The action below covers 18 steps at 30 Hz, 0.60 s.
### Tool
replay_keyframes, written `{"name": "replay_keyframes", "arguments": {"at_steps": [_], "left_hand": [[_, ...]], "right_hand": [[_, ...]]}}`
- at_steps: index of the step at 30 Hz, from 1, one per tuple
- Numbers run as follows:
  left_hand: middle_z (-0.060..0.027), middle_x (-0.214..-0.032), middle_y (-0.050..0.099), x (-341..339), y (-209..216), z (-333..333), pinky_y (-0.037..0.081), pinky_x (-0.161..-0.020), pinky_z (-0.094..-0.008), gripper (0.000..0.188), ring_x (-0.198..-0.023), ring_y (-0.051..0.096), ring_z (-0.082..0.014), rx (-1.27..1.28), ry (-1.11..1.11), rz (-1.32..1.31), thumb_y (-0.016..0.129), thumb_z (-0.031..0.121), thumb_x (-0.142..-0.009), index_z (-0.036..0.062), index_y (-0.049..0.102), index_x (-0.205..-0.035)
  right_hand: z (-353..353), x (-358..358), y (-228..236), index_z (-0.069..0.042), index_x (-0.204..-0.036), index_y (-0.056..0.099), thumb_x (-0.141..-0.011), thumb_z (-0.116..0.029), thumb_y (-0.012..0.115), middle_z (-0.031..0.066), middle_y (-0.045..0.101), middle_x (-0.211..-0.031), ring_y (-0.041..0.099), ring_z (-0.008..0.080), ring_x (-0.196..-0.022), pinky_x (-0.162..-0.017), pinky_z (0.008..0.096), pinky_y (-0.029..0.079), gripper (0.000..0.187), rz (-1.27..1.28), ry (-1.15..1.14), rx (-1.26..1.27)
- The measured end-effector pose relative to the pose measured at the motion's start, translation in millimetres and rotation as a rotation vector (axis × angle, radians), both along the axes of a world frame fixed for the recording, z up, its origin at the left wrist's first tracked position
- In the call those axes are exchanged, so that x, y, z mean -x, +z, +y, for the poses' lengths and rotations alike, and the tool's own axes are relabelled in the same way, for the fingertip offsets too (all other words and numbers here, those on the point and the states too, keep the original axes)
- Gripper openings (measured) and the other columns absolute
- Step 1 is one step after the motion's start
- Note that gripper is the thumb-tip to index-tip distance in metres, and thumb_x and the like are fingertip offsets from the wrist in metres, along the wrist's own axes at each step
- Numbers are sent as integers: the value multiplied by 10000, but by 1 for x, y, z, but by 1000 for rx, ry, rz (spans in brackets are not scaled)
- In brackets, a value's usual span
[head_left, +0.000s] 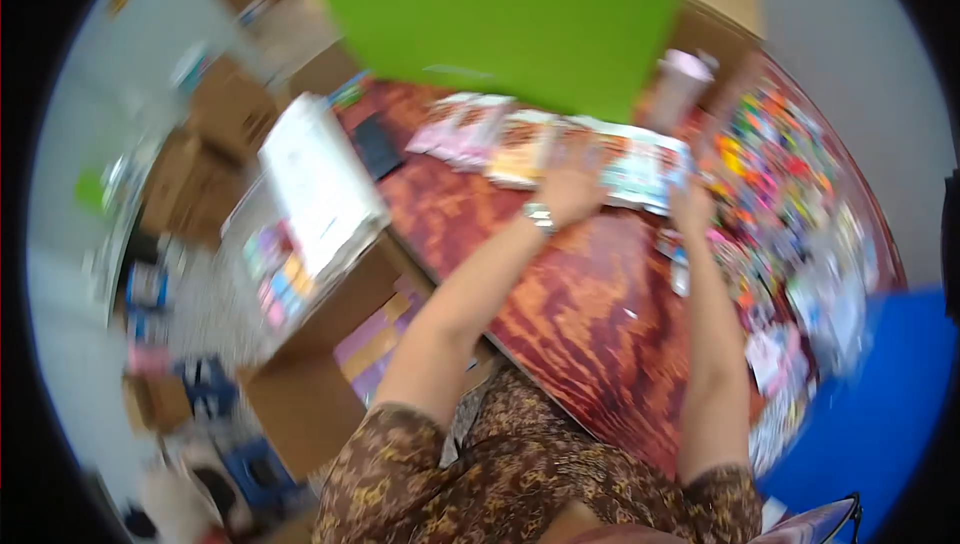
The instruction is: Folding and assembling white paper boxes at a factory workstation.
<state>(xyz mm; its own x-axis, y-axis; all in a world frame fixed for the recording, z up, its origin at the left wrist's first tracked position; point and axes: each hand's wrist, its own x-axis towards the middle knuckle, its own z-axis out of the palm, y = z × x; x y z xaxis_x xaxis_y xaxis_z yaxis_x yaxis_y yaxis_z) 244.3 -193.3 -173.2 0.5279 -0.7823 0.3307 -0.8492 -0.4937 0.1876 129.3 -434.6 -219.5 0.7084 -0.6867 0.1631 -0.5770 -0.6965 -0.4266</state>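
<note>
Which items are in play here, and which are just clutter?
In play: left hand and right hand on the row of flat packets on the table.
Clutter: green sheet, cup, white stack, colourful pile, boxes.

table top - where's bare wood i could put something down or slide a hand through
The widest bare stretch of the wooden table lies between the two forearms, from the near edge up to the row of packets under the left hand and right hand. The right side is crowded with colourful small items; the blur hides finer gaps.
</note>
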Motion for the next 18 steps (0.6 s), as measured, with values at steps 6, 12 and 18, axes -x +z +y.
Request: {"name": "replay_keyframes", "arguments": {"at_steps": [6, 12, 18], "left_hand": [[-147, -980, 568, 15, 52, 69, 452, -835, -444, 314, -950, 546, -317, 363, -116, -210, 713, 263, -793, 40, 587, -975], [-105, -640, 517, 1, 78, 189, 422, -587, -418, 317, -620, 526, -288, 413, 137, -206, 733, 241, -816, 67, 547, -627], [-104, -703, 595, -14, 62, 229, 464, -655, -422, 237, -701, 587, -295, 388, 252, -57, 718, 230, -837, 68, 636, -684]], "right_hand": [[-16, 22, -16, -10, -1322, 518, -916, -412, 579, 274, 639, -1150, 627, 433, -1041, -909, 482, 486, 575, -146, 116, 126], [-5, 14, -12, -1, -1341, 500, -917, -381, 588, 269, 612, -1216, 598, 429, -1108, -939, 470, 469, 576, -102, 126, 108], [-22, 14, -10, -50, -1279, 516, -810, -410, 681, 246, 667, -1080, 651, 443, -955, -852, 502, 511, 614, 50, -5, 64]]}}
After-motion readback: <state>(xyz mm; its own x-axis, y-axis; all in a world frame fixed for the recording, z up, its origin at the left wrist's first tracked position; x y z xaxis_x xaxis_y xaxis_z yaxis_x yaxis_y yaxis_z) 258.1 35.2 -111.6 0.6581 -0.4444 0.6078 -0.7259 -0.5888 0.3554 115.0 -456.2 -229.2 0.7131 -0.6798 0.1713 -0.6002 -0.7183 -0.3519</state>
